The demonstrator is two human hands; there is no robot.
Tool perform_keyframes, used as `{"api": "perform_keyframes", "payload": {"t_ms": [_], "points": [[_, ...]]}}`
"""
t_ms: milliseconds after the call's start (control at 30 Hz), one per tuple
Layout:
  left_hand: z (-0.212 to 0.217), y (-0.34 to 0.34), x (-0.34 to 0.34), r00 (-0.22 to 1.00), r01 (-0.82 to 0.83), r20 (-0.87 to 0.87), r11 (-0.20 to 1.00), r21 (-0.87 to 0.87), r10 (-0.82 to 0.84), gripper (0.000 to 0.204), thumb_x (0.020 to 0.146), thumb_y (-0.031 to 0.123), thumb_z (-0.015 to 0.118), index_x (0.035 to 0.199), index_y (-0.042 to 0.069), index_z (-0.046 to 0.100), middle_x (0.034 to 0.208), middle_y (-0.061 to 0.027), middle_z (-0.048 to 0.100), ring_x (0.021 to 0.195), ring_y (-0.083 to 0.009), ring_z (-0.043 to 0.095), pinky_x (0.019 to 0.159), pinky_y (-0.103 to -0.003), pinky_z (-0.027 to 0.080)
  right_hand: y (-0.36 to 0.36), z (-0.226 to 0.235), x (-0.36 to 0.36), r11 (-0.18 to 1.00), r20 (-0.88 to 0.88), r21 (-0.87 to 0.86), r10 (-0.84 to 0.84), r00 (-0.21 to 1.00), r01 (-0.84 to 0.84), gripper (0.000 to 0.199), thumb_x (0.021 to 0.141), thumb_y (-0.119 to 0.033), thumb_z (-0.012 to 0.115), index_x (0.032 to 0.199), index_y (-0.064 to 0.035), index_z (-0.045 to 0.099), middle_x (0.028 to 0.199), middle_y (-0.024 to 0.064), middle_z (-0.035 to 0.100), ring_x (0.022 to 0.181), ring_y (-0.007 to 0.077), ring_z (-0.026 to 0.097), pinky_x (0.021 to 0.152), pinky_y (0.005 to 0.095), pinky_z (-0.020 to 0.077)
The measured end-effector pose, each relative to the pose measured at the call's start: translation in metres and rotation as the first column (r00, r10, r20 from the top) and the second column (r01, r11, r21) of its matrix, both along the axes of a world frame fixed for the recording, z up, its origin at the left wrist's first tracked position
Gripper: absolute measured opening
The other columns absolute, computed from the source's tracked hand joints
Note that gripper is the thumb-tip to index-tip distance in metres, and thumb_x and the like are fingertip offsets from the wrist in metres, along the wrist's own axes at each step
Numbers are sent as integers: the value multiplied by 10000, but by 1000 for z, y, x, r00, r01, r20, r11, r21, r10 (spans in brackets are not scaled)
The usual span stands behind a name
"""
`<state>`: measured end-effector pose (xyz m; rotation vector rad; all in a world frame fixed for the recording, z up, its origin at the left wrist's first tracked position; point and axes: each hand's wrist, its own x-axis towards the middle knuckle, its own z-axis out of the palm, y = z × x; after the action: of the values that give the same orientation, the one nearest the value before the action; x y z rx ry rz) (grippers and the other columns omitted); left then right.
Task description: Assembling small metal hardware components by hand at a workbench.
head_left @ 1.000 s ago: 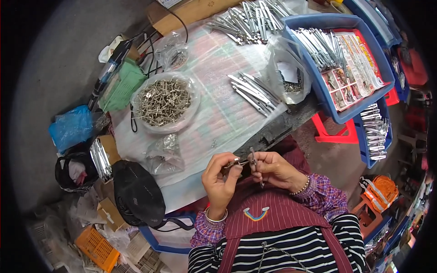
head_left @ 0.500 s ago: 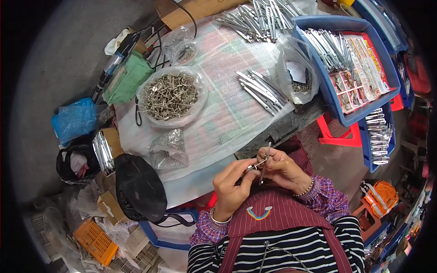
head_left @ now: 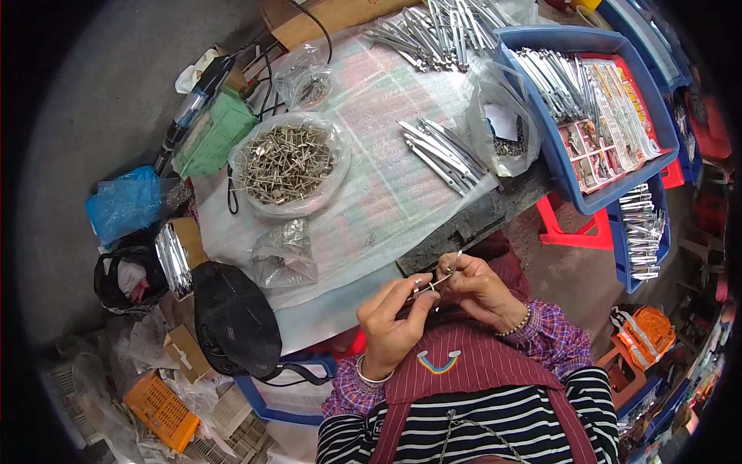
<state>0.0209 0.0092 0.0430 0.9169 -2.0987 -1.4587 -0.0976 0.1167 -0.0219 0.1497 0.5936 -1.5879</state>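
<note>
In front of my apron, both hands meet over small shiny metal parts. My left hand point(head_left: 392, 313) pinches a slim metal piece point(head_left: 418, 288) between thumb and fingers. Close by, my right hand point(head_left: 485, 289) is closed on a thin metal strip point(head_left: 457, 261) whose end sticks up past the fingertips. A thin pin-like rod point(head_left: 441, 281) bridges the gap between the two hands. My fingers cover much of these parts, so their exact kind is hidden. On the table beyond lies a small bunch of long silvery metal strips point(head_left: 444, 155).
A plastic-lined bowl of metal pins point(head_left: 287, 164) stands on the wrapped table point(head_left: 379, 100). More strips point(head_left: 440, 35) are heaped at the back. A blue tray point(head_left: 591, 203) sits at right above a red stool point(head_left: 572, 232). A black mesh cap point(head_left: 236, 317) hangs at the near left edge.
The strip in my right hand has turned and no longer points down between the hands. My left hand has shifted slightly left, and the rod between the hands shows more plainly.
</note>
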Motion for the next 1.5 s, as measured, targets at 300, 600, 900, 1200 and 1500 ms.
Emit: {"api": "perform_keyframes", "payload": {"t_ms": [300,600,900,1200,1500], "points": [[-4,1,1,1000,-16,-21,997,-72,14,169,707,-39,699,871,-32,660,721,-90,634,634,-122,597,574,-222,449,-2,13,3,987,-341,94,-90,936,129,126,802,21,644,927,16,632,853,-3,548,774,87,550,683,213,461],[-14,4,-2,997,27,-74,996,-81,-33,170,716,-73,679,883,-53,651,714,-77,626,654,-111,595,589,-210,454,-5,21,6,978,-710,121,-34,704,170,116,742,53,656,858,44,652,790,12,554,741,76,518,663,196,417],[-34,4,8,937,26,-294,805,593,187,259,811,-87,616,1062,-72,552,959,-105,617,891,-156,617,795,-254,513,-8,22,5,973,-572,128,-87,815,193,137,769,38,641,905,46,634,843,8,553,781,77,528,689,204,432],[-41,5,11,954,-85,-208,859,505,217,149,789,-39,672,933,-38,636,898,-58,610,767,-105,579,682,-207,469,-5,18,1,987,-772,75,-31,635,140,192,761,19,659,951,39,651,841,40,591,806,107,563,687,233,450],[-44,10,14,959,-93,-216,928,362,181,131,753,-66,686,873,-33,645,836,-71,623,755,-114,566,680,-229,461,-4,17,6,983,-864,34,-63,500,182,199,724,8,703,921,26,676,760,53,603,670,101,556,580,226,430]]}}
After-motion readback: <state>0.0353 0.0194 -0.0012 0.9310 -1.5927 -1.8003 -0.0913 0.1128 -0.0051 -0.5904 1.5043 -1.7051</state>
